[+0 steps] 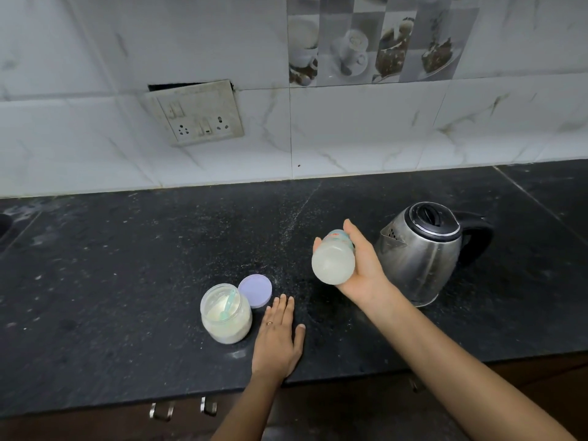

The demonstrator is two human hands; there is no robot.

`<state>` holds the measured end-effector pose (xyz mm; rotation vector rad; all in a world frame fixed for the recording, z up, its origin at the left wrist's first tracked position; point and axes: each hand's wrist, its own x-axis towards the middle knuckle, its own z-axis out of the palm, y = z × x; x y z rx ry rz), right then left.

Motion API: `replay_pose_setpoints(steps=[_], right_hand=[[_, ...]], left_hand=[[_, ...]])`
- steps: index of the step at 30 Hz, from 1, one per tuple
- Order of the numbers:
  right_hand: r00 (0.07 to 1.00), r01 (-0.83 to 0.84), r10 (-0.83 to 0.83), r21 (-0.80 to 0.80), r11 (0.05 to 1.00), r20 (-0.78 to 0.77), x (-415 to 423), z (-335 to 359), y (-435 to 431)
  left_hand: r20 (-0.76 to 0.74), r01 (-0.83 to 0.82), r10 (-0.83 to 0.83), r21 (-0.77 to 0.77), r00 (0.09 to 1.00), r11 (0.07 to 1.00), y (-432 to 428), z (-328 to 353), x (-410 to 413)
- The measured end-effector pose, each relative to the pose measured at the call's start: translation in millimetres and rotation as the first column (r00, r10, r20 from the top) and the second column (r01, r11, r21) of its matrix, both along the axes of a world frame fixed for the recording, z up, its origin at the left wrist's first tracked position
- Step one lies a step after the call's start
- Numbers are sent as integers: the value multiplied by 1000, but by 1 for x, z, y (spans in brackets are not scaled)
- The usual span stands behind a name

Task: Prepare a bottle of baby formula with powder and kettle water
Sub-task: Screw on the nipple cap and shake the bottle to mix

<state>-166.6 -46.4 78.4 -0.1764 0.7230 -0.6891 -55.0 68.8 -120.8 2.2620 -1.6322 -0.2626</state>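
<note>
The baby bottle (333, 259) is off the countertop (127, 265), cradled in the right hand (362, 268), tipped on its side with its base towards me and cloudy white liquid inside. The powder jar (226, 316) stands upright and open near the front edge, about midway along, part full of pale powder, with a light green scoop (229, 305) leaning in it. Its lilac lid (255, 291) lies flat just behind it, to the right. The steel kettle (420, 253) stands further right, black lid closed, handle pointing right.
</note>
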Motion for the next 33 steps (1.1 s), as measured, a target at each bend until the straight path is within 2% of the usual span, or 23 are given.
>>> replay_pose_setpoints(steps=[6,11,13,16,18,19,21,23,25,27,28,30,31,33], right_hand=[[993,-61,61,8,998,-97,0,-6,0],[984,-69,83,92,993,-156,-4,-4,-3],[986,-85,97,89,992,-139,-5,-4,-6],[997,6,2,93,996,-83,0,-6,-13],[988,97,-90,46,994,-124,2,-7,-17],[987,88,-85,14,996,-137,2,-10,-18],[996,-66,66,3,998,-55,-2,-14,-13],[967,-205,203,-8,979,154,-6,-12,-9],[953,-132,130,-11,991,272,-4,-13,-16],[962,-3,-13,61,998,273,-2,-19,-24],[954,-27,7,62,998,299,-2,-21,-23],[915,-177,189,-65,982,356,-2,-21,-18],[917,-199,227,-117,973,329,-2,-20,-17],[945,-135,161,-106,985,285,2,-17,-18]], left_hand=[[1,0,0,3,1000,1000,0,2,1],[0,3,-3,5,1000,1000,0,1,1],[-1,2,-2,8,1000,1000,0,1,1],[-11,6,-6,3,1000,1000,0,3,1],[-3,13,-13,6,1000,1000,1,3,0],[-5,12,-12,5,1000,1000,1,3,0],[-9,5,-5,-1,1000,1000,2,3,0],[-10,9,-9,1,1000,1000,1,3,1],[-8,12,-12,7,1000,1000,0,2,2],[0,15,-15,13,1000,1000,0,2,1],[2,15,-15,15,1000,1000,1,1,1],[-5,9,-9,16,1000,1000,1,1,1],[-7,8,-8,16,1000,1000,1,1,2],[-9,11,-11,9,1000,1000,0,2,2]])
